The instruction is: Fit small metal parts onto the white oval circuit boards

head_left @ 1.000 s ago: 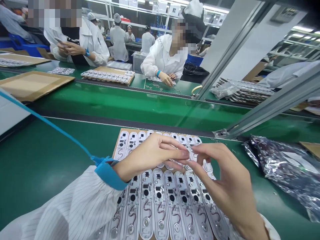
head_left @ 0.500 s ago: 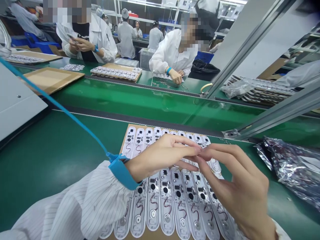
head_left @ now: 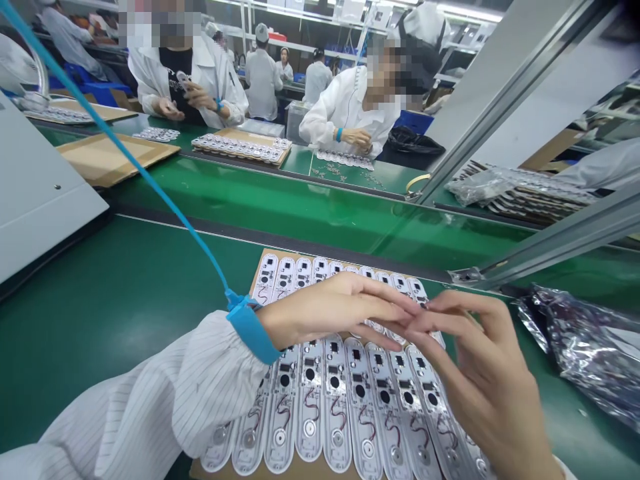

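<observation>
White casings (head_left: 303,410) on cardboard (head_left: 300,469), circuit boards (head_left: 335,363) inside.

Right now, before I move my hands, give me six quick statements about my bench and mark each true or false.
1. A blue strap is around the wrist of the left hand. True.
2. The right hand is above the white casings, its fingers close to those of the left. True.
3. The casings lie in a single row. False: they form two rows on cardboard.
4. A shiny, crumpled bag lies left of the casings. False: it lies to their right.
5. A co-worker opposite wears a blue wristband. True.
6. The left sleeve is plain black. False: it is white with thin stripes.
</observation>
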Action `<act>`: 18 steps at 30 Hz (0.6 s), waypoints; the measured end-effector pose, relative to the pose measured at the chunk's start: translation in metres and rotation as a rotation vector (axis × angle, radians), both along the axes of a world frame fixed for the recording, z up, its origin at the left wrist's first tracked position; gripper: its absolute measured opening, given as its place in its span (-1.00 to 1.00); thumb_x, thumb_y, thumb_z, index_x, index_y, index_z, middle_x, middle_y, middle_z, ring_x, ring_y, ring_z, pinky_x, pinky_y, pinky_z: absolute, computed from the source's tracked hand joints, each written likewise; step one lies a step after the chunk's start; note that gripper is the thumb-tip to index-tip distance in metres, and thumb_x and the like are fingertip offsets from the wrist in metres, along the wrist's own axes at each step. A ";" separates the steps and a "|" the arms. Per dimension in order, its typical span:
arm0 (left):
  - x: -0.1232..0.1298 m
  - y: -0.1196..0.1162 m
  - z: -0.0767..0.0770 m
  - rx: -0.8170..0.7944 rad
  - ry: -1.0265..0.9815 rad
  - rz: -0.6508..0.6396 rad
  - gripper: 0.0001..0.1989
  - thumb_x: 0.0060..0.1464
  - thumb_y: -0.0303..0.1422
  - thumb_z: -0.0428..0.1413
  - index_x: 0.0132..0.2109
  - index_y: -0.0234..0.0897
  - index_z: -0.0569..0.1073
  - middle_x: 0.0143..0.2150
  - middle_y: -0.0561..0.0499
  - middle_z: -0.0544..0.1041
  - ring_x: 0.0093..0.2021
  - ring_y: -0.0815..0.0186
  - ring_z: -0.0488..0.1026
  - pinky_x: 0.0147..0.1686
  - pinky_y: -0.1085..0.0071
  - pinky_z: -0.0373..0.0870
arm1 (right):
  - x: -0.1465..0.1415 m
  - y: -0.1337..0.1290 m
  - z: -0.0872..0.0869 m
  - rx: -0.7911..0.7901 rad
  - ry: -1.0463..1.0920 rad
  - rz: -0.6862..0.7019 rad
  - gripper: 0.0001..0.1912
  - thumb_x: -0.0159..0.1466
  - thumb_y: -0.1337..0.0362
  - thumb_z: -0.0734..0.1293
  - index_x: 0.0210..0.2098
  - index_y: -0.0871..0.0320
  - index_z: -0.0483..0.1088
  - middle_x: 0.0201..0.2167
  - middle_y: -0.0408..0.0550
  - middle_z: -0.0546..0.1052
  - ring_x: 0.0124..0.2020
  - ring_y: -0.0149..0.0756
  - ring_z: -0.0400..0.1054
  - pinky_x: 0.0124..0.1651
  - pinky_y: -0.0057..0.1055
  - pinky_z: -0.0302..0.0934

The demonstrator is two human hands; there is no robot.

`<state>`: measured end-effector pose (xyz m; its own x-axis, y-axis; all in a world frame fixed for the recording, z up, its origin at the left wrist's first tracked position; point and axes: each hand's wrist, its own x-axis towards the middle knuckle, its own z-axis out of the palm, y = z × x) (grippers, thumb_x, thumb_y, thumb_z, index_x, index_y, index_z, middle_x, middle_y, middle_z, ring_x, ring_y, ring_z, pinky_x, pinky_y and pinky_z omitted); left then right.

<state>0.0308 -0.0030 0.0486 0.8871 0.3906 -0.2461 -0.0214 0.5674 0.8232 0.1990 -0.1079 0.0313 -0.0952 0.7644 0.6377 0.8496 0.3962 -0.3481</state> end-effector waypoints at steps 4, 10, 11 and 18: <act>-0.007 0.004 0.005 0.137 -0.073 -0.112 -0.81 0.05 -0.51 0.24 -0.15 -0.26 0.60 -0.25 0.04 0.60 -0.24 0.39 0.56 0.01 0.30 0.48 | -0.001 -0.008 0.002 -0.130 0.322 0.082 -0.90 0.36 0.31 0.29 -0.32 0.03 0.39 -0.19 -0.04 0.30 -0.11 -0.23 0.34 -0.24 -0.39 0.36; -0.013 0.003 0.014 0.417 -0.058 -0.142 -0.85 0.08 -0.41 0.24 -0.16 -0.28 0.59 -0.26 0.03 0.59 -0.17 0.34 0.54 -0.06 0.37 0.50 | -0.004 -0.009 -0.002 -0.314 0.712 0.188 -0.89 0.36 0.23 0.29 -0.32 0.03 0.36 -0.14 -0.04 0.28 -0.09 -0.23 0.35 -0.26 -0.39 0.41; -0.014 0.003 0.014 0.434 -0.057 -0.138 -0.86 0.08 -0.40 0.24 -0.17 -0.28 0.58 -0.26 0.03 0.59 -0.17 0.33 0.54 -0.08 0.38 0.50 | -0.006 -0.008 -0.001 -0.336 0.750 0.200 -0.88 0.37 0.22 0.29 -0.32 0.03 0.35 -0.15 -0.04 0.28 -0.08 -0.22 0.35 -0.25 -0.38 0.42; -0.020 0.007 0.011 0.579 -0.168 -0.131 -0.86 0.12 -0.29 0.24 -0.25 -0.27 0.52 -0.28 0.04 0.56 -0.18 0.35 0.52 -0.12 0.44 0.45 | -0.018 -0.006 0.005 -0.353 0.694 0.221 -0.85 0.42 0.23 0.20 -0.30 0.04 0.32 -0.22 -0.06 0.33 -0.25 -0.31 0.35 -0.35 -0.44 0.35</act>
<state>0.0106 0.0040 0.0591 0.9448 0.3045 0.1211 -0.1385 0.0359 0.9897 0.1814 -0.1144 0.0360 0.0612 0.9414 0.3317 0.3087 0.2982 -0.9032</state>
